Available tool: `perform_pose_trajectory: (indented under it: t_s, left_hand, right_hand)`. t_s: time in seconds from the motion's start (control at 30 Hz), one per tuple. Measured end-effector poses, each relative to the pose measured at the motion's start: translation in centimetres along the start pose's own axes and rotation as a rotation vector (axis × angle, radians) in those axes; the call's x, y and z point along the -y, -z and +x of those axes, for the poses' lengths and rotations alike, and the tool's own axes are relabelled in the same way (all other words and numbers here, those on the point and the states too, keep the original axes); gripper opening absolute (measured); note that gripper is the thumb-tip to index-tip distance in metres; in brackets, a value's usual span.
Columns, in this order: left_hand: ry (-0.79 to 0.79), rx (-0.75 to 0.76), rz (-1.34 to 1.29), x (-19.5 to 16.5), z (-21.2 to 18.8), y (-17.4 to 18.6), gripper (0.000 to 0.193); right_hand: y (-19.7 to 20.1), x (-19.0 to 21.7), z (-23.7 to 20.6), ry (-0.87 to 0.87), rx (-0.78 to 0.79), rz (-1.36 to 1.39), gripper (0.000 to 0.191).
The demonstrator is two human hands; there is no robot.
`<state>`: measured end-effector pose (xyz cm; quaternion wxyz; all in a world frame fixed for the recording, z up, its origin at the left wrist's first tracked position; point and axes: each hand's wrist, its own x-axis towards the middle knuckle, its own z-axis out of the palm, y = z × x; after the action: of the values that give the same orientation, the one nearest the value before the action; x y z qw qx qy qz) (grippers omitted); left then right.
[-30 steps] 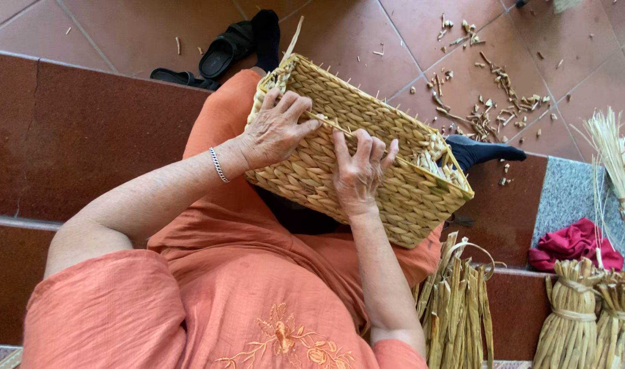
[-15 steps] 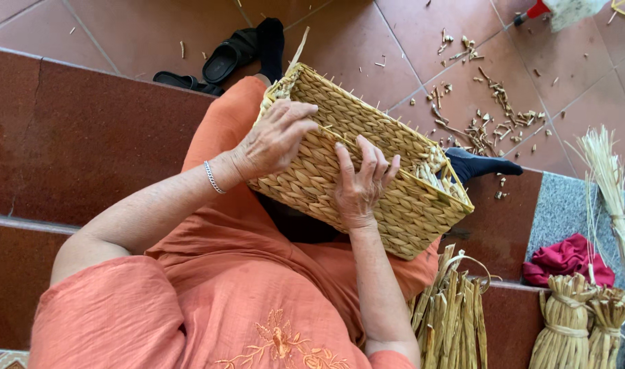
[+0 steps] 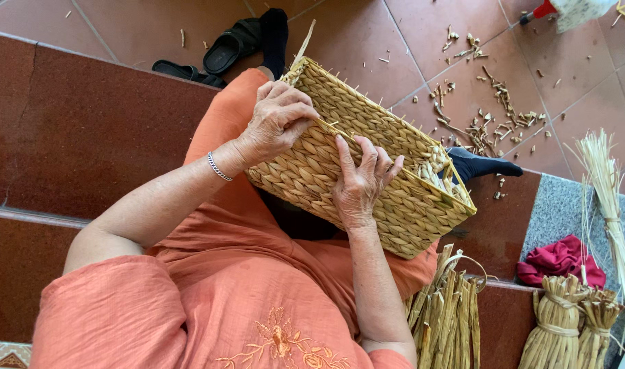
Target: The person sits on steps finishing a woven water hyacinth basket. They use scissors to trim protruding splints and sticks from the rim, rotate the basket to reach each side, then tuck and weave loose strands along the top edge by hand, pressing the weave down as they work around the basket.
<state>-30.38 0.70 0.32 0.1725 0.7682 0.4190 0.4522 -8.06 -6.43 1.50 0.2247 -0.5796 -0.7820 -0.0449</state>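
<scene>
Basket: a rectangular woven straw basket (image 3: pixel 367 157) lies tilted on the person's lap, its open mouth turned toward 2 o'clock, stray strand ends bristling along the rim
Left hand: the left hand (image 3: pixel 278 123) curls over the rim at the basket's 10 o'clock corner, fingers clenched on the rim and what looks like a loose strand
Right hand: the right hand (image 3: pixel 360 181) lies spread on the woven side wall, fingertips reaching up to the rim edge, pressing rather than gripping
Doing it well: judging by the grip, the strand is best kept taut with the left hand while the right steadies the wall, so the weave does not slacken or the rim buckle
Change from earlier: the basket sits more upright than a second ago; the left hand has shifted from lying flat on the wall to closing over the rim, and the right has slid up nearer the edge
Around: black sandals (image 3: pixel 220 51) at 11 o'clock on the tiled floor, straw trimmings (image 3: pixel 487 113) scattered at 1 o'clock, tied straw bundles (image 3: pixel 565 324) at 4 o'clock, a red cloth (image 3: pixel 559 260) beside them
</scene>
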Motion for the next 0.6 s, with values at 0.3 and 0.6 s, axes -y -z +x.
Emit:
perform_pose_trajectory:
  t_s: [0.3, 0.6]
  left_hand:
    - [-0.359, 0.236, 0.351, 0.8, -1.3, 1.6, 0.060]
    - [-0.392, 0.309, 0.444, 1.2, -1.6, 2.1, 0.053]
  right_hand:
    - [-0.3, 0.3, 0.7, 0.036, 0.017, -0.082, 0.043]
    - [-0.4, -0.2, 0.5, 0.089, -0.004, -0.071, 0.049]
